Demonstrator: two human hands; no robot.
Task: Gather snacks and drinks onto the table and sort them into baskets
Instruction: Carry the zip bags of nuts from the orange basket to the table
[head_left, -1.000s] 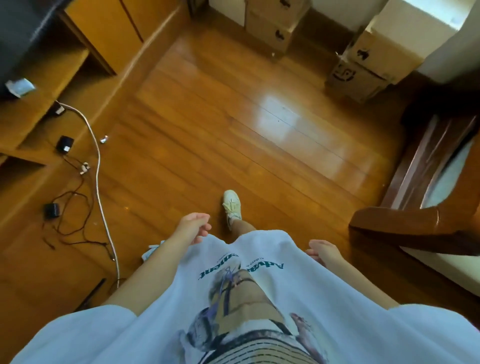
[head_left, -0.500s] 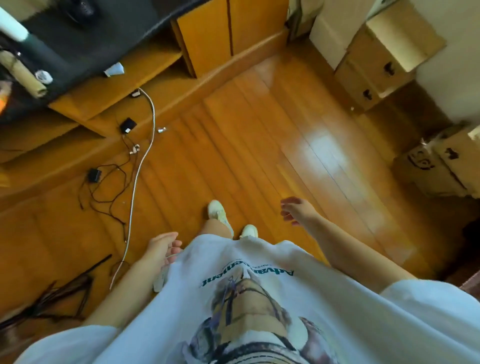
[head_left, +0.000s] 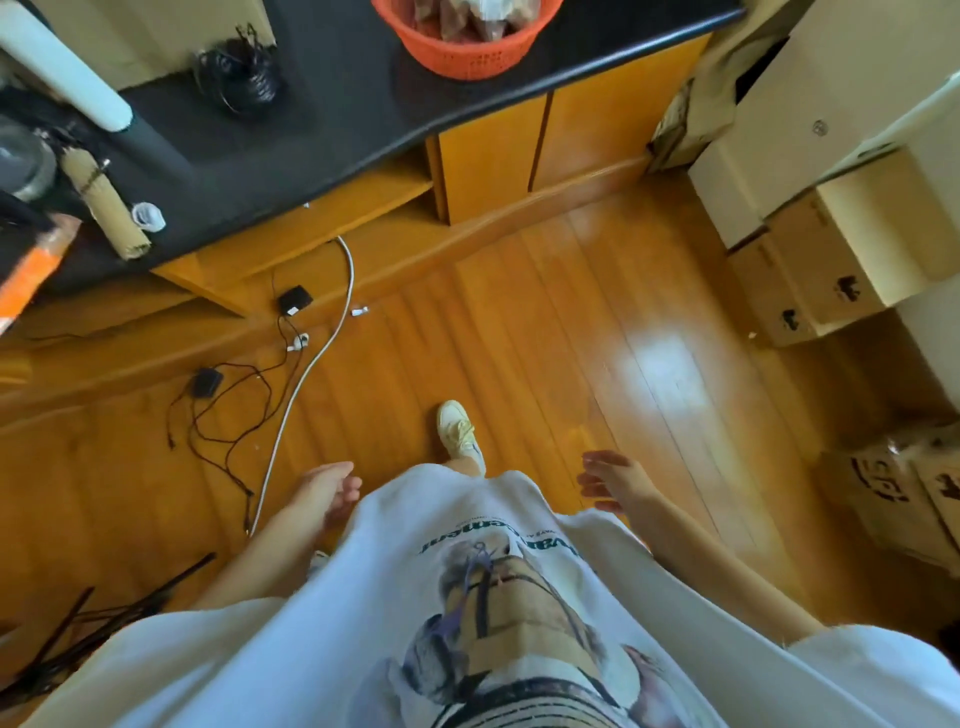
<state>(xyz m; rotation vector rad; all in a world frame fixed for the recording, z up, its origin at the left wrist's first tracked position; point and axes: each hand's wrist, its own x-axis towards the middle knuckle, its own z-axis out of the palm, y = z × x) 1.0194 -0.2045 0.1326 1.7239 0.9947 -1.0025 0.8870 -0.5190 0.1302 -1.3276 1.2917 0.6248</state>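
Observation:
An orange mesh basket (head_left: 467, 49) with packaged snacks inside stands on the black table top (head_left: 332, 119) at the top of the head view. I stand on the wooden floor, well short of it. My left hand (head_left: 327, 493) hangs at my side with loosely curled fingers and holds nothing. My right hand (head_left: 613, 480) is out in front of my hip, fingers spread, also holding nothing. An orange packet (head_left: 31, 270) shows at the left edge on the table.
Cardboard boxes (head_left: 821, 280) are stacked along the right wall. Black cables and a white cord (head_left: 311, 358) trail over the floor at the left. On the table lie a cardboard tube (head_left: 104, 200), a black cable coil (head_left: 239, 78) and a white pole (head_left: 62, 67).
The view has swung left and up: the black table with the orange basket has come into sight. The wooden chair at the right is gone from view. Both hands stay empty.

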